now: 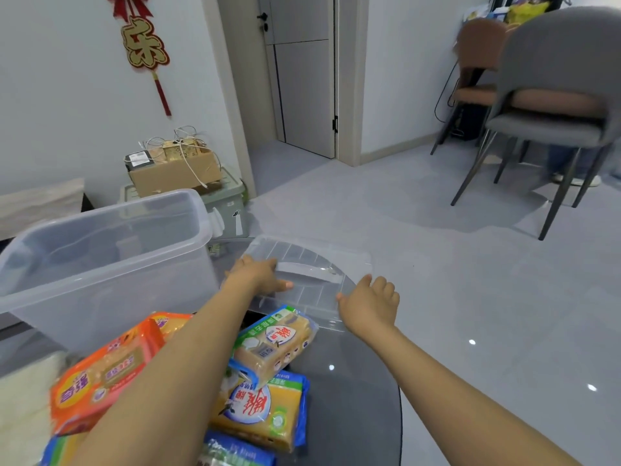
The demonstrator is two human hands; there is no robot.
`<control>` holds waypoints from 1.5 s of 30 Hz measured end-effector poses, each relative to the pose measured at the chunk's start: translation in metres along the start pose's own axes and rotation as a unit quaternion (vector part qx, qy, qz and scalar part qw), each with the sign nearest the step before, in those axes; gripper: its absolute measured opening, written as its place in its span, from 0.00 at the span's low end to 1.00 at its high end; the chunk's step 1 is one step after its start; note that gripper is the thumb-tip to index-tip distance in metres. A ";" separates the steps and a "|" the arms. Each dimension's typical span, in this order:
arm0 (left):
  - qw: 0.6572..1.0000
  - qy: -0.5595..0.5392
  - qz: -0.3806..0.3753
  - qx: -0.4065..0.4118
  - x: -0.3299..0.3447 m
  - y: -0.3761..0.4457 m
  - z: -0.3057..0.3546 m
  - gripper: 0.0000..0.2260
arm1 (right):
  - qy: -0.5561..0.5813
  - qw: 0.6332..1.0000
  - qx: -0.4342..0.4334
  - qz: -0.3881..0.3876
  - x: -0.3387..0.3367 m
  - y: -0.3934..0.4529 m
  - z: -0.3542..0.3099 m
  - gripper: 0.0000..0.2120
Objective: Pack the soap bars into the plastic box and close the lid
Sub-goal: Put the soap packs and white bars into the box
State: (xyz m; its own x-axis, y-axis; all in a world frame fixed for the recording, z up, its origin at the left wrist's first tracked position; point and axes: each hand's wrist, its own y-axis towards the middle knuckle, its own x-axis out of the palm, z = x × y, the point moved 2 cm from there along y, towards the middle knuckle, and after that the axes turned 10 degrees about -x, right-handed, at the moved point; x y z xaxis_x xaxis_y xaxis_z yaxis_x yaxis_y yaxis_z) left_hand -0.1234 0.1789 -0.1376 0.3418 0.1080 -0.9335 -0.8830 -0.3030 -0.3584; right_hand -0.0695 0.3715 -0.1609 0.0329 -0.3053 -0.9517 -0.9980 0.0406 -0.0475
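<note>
Hands first: both of yours reach forward over a dark glass table [353, 381] toward the clear plastic lid [302, 257], which lies flat at the table's far edge, partly overhanging it. Your left hand [258, 275] rests on the lid's left side, fingers spread and laid across the raised handle strip in the middle, the thumb pointing right along the surface; it presses on the lid rather than closing around it. Your right hand [369, 304] sits at the lid's near right corner, fingers curled loosely and slightly apart, touching the edge; whether it actually grips the rim cannot be told from this angle.

To the left of the lid stands the plastic box [100, 257], clear, upright and open at the top, with nothing visible inside. Its near wall is just behind the soap.

Wrapped soap bars lie in a loose heap on the table close to you, beneath your left forearm. An orange-wrapped pack [100, 375] is on the left. A green-and-white pack [275, 341] showing tan bars lies to the right of your forearm, nearest the lid. A blue-and-yellow pack [265, 412] lies below it, touching it. More wrappers poke out at the bottom edge.

Beyond the table, grey chairs [554, 122] stand on the pale floor.
</note>
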 end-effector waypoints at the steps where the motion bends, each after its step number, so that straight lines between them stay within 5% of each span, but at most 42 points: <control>1: 1.000 0.015 0.003 -0.004 0.001 -0.005 0.003 0.34 | -0.026 1.000 -0.012 0.006 -0.001 -0.006 -0.001 0.33; 9: 0.999 0.022 -0.020 0.030 0.019 -0.039 0.007 0.43 | -0.079 0.984 -0.141 -0.079 0.011 -0.038 -0.007 0.27; 15: 0.999 0.018 -0.028 0.038 0.018 -0.044 0.002 0.42 | -0.126 0.977 -0.135 -0.102 0.010 -0.053 -0.018 0.28; 21: 0.995 -0.079 0.006 0.065 0.007 -0.081 0.004 0.29 | -0.109 0.980 -0.144 -0.087 -0.002 -0.059 -0.024 0.28; 25: 0.996 -0.071 0.002 0.054 0.002 -0.125 -0.016 0.24 | -0.024 0.973 -0.226 -0.033 -0.015 -0.079 -0.042 0.23; 30: 0.997 0.056 -0.010 0.054 0.020 -0.178 -0.041 0.31 | 0.046 0.961 -0.245 -0.118 -0.016 -0.121 -0.057 0.22; 37: 0.990 -0.093 0.095 0.055 0.016 -0.214 -0.059 0.27 | 0.324 0.918 -0.182 -0.142 -0.055 -0.154 -0.050 0.19; 40: 0.979 -0.118 0.160 0.045 0.009 -0.230 -0.068 0.30 | 0.464 0.867 -0.131 -0.121 -0.058 -0.155 -0.058 0.22; 45: 0.955 -0.236 0.177 0.017 0.012 -0.249 -0.092 0.33 | 0.541 0.817 -0.094 -0.177 -0.058 -0.158 -0.091 0.23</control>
State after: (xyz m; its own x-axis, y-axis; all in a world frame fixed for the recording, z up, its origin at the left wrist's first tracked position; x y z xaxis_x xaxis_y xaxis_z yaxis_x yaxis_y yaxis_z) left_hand 0.1298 0.1689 -0.0587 -0.1556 0.4213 -0.8935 -0.9291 -0.3695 -0.0124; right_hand 0.0810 0.2958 -0.0708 0.3565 -0.9324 -0.0595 -0.9301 -0.3482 -0.1166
